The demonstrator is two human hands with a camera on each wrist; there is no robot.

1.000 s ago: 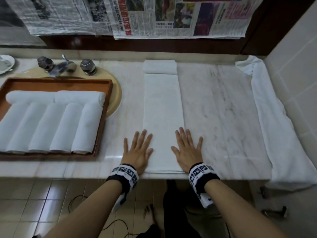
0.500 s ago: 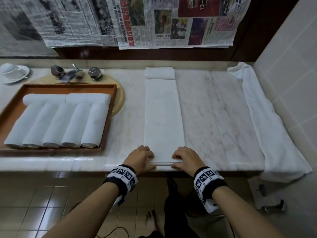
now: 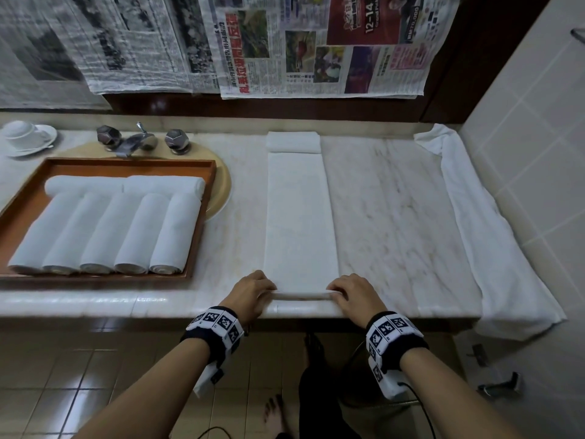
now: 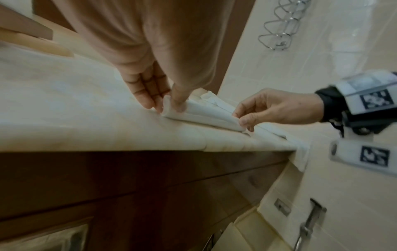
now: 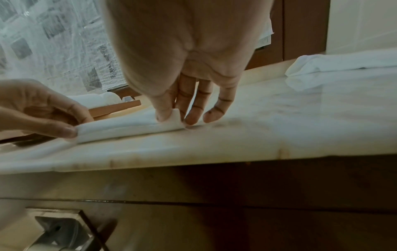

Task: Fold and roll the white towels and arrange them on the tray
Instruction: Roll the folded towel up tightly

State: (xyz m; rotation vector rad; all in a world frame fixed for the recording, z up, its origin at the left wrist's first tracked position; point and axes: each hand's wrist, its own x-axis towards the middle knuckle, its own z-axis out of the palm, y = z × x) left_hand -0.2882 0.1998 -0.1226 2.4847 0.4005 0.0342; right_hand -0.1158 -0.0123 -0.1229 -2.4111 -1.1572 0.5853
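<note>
A long, narrow folded white towel (image 3: 299, 213) lies on the marble counter, running away from me. Its near end is turned over into a thin first roll (image 3: 300, 295). My left hand (image 3: 253, 293) pinches the roll's left end (image 4: 171, 108), thumb on top and fingers behind. My right hand (image 3: 349, 294) pinches the right end (image 5: 174, 118) the same way. A wooden tray (image 3: 202, 217) at the left holds several rolled white towels (image 3: 110, 229). A small folded towel (image 3: 292, 141) lies at the strip's far end.
A long loose white towel (image 3: 484, 223) lies along the tiled right wall and hangs over the counter's front edge. Taps (image 3: 139, 141) stand behind the tray, over a tan sink rim (image 3: 221, 188). A cup on a saucer (image 3: 27, 136) is far left. Newspapers (image 3: 285, 45) cover the back wall.
One second ago both hands lay flat on the towel's near end. They then curled onto the near edge, and now they pinch it as a thin roll.
</note>
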